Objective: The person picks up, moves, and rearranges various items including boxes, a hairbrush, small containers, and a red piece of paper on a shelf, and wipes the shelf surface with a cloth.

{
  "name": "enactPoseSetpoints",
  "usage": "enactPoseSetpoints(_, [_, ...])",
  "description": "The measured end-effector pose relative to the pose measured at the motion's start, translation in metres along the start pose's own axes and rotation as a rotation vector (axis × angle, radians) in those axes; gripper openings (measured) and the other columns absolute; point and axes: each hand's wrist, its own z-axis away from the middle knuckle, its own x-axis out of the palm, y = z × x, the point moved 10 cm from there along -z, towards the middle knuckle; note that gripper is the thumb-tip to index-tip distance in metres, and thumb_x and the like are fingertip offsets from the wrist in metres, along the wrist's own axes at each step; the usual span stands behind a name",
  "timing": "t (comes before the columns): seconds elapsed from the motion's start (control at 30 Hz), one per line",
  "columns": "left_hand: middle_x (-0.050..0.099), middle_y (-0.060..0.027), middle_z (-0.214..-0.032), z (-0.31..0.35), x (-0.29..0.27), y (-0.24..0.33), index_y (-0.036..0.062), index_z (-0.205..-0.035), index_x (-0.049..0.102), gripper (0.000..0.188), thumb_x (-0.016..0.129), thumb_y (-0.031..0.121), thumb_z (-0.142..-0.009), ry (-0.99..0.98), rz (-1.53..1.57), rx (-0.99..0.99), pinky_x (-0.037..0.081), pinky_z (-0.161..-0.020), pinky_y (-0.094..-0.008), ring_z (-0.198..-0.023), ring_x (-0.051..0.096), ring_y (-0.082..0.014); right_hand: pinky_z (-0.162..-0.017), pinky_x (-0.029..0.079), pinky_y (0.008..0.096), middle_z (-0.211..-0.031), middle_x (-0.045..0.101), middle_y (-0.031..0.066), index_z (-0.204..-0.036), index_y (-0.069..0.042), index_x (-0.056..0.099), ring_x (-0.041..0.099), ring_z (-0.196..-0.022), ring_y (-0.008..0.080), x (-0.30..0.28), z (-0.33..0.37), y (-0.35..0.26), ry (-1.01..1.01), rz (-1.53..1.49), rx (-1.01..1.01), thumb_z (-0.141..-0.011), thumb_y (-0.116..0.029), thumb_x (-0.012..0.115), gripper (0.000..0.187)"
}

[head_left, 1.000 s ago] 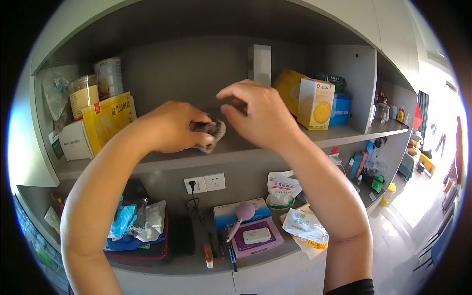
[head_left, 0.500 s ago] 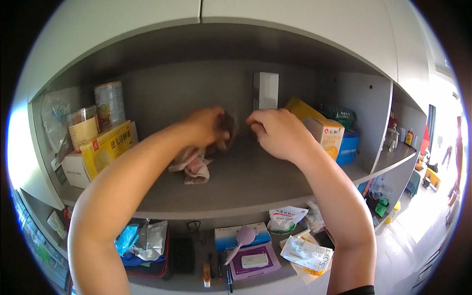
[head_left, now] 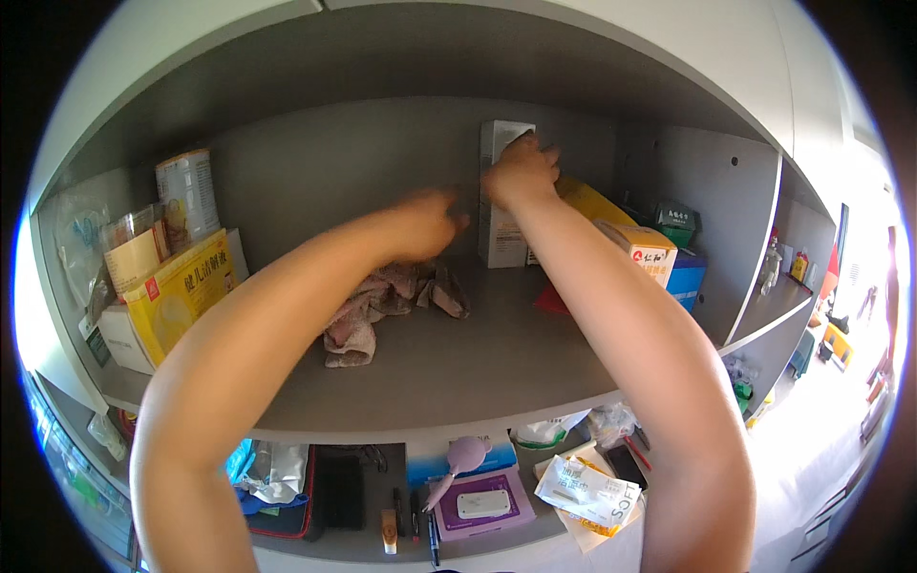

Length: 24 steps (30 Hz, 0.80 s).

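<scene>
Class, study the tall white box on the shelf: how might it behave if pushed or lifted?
The tall white box would probably tip if pushed near the top, since it stands upright on a narrow base. Its straight edges suggest fairly stiff sides when lifted. Its flat faces make rolling unlikely.

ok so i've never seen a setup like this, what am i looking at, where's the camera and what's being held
There's no machine: these are a person's own bare hands. Every picture comes from a wide fisheye camera on their head, looking down, so straight edges look bent. The left hand is blurred, above or just behind a crumpled cloth on the gray shelf; I can't tell whether it holds anything. The right hand is at the upper part of a tall white box, though its grip isn't clear. A yellow box and a can stand at the left. Below, a purple box lies on a lower surface.
</scene>
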Motion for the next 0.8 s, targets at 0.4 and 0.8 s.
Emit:
enactPoseSetpoints(0.4, [0.047,-0.0213,-0.135,-0.009,0.0,-0.027,-0.0017,-0.133,0.043,0.054,0.059,0.025,-0.088,0.158,0.193,-0.169,0.04,-0.101,-0.0403,-0.125,0.046,-0.0343,-0.095,0.047,0.0392,-0.121,0.055,0.0256,-0.137,0.009,0.025,0.057,-0.112,0.0353,0.021,-0.023,-0.004,-0.021,0.0,-0.239,-0.068,-0.03,0.078,0.096])
enactPoseSetpoints(0.8, [0.064,-0.015,-0.106,0.039,-0.013,0.015,-0.0034,-0.117,0.055,0.07,0.078,0.044,-0.071,0.019,0.526,-0.056,0.048,-0.085,-0.0332,-0.096,0.062,-0.0225,-0.081,0.053,0.0368,-0.104,0.064,0.0205,-0.105,0.009,0.062,0.064,-0.094,0.0285,-0.049,0.027,-0.038,-0.186,-0.415,-0.228,-0.066,-0.028,0.078,0.055])
